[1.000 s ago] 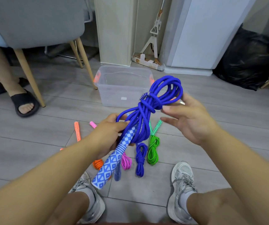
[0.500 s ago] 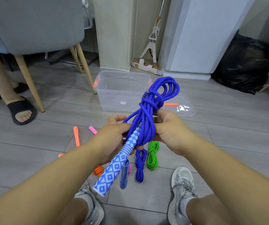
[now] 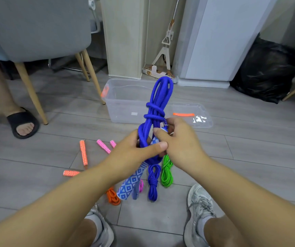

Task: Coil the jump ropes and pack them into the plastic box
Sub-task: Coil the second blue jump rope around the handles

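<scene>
Centre of frame: long royal-blue braided jump rope [image 3: 158, 104], gathered into a tall hank and cinched by turns of its own cord, held upright in the air in front of the clear rectangular plastic box [image 3: 121, 107].

Left hand [image 3: 136, 150] curled round the lower part of the hank, thumb laid across it; blue-and-white diamond-patterned handle [image 3: 131, 184] hanging below the fist.

Right hand [image 3: 180, 139] with fingers bent about the top of a second handle, pressed against the hank.

Lower centre, on the grey floor tiles [image 3: 36, 175]: four smaller bundles, orange rope [image 3: 113, 196], pink rope [image 3: 141, 186], short blue rope [image 3: 153, 180] and green rope [image 3: 166, 173], apparently already coiled, none packed.

Box at upper centre, open, seemingly without contents; transparent lid [image 3: 196, 113] flat on the floor just to its right.

Judged stage: coiling nearly complete, last hank being secured; packing of all five ropes not yet begun.
</scene>
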Motion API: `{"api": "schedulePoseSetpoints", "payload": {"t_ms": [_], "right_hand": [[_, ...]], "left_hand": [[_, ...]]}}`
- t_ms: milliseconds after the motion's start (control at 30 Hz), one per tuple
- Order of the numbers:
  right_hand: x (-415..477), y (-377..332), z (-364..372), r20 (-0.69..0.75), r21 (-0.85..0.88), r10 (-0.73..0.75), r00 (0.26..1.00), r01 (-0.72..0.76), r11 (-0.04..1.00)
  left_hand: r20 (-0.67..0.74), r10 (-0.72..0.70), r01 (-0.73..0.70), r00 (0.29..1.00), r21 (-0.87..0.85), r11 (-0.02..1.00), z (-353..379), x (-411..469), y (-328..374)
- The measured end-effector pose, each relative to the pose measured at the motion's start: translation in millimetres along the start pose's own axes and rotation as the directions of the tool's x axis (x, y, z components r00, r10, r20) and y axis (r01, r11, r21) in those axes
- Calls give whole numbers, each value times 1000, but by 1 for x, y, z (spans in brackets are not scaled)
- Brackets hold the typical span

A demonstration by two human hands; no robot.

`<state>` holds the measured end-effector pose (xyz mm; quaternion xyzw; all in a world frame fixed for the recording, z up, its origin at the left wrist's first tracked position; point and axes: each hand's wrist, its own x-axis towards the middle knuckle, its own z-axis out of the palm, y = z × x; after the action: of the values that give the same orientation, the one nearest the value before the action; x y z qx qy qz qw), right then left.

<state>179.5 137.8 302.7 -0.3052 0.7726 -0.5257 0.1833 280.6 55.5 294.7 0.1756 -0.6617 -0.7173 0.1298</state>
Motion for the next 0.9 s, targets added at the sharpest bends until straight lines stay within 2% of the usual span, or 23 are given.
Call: {"api": "schedulePoseSetpoints", "payload": {"t_ms": [67, 200, 300, 567, 700, 900], "right_hand": [[1, 0, -1, 6, -8, 5, 1000, -5, 1000], [8, 1, -10, -6, 6, 48, 999, -48, 999], [11, -2, -17, -7, 80, 77, 997, -76, 994], [22, 0, -36, -119, 28, 68, 991, -65, 997], [23, -3, -40, -119, 89, 88, 989, -78, 993], [33, -2, -46, -142, 44, 67, 988, -62, 997]], "left_hand": [[-24, 15, -13, 1000, 46, 999, -2, 1, -3], [-188, -67, 82, 980, 72, 994, -12, 8, -11], [-245, -96, 125, 965, 105, 987, -14, 11, -13], [-217, 18, 62, 976, 355, 933, -26, 16, -13], [-224, 19, 62, 974, 350, 935, -29, 19, -14], [-169, -3, 53, 986, 296, 954, -33, 22, -13]]}}
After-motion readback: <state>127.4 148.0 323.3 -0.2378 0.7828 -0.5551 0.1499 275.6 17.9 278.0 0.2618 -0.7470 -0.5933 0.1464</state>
